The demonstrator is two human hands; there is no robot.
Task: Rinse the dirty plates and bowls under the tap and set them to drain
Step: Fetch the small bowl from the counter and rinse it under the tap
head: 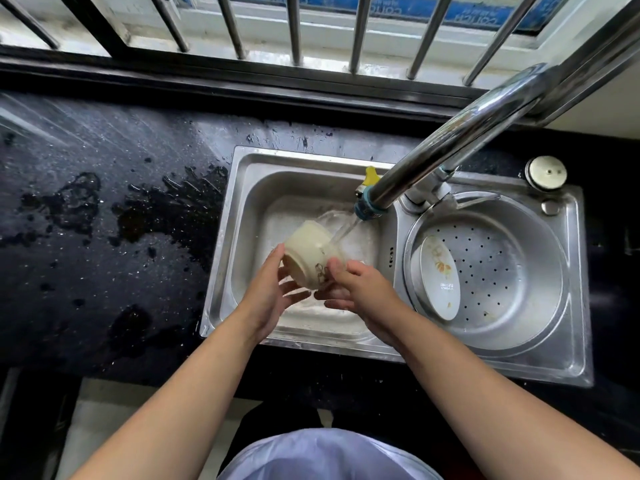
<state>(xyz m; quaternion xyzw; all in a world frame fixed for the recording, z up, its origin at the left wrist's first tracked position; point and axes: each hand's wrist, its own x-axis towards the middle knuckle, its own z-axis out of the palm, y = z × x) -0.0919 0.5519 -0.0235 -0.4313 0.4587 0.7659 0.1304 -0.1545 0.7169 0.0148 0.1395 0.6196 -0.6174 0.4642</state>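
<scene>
Both hands are grasping a cream glazed bowl (311, 256), round and smooth, tipped on its side with a dark printed motif facing the person. The left hand (273, 289) is cradling its left wall, thumb on top and fingers spread beneath. The right hand (360, 289) is pressing its thumb on the right wall, fingers curling under.

The bowl is hanging over the squarish left basin of a brushed stainless-steel sink (221, 237) set near the table's front edge. A curved chrome tap (450, 140) is pouring a clear stream of water (343, 232) onto the bowl's upper wall.

In the round perforated right basin (512, 271), a white plate with an orange flower print (440, 278) is leaning against the left wall. Water is pooling in glossy patches on the black speckled stone table (104, 271) left of the sink.
</scene>
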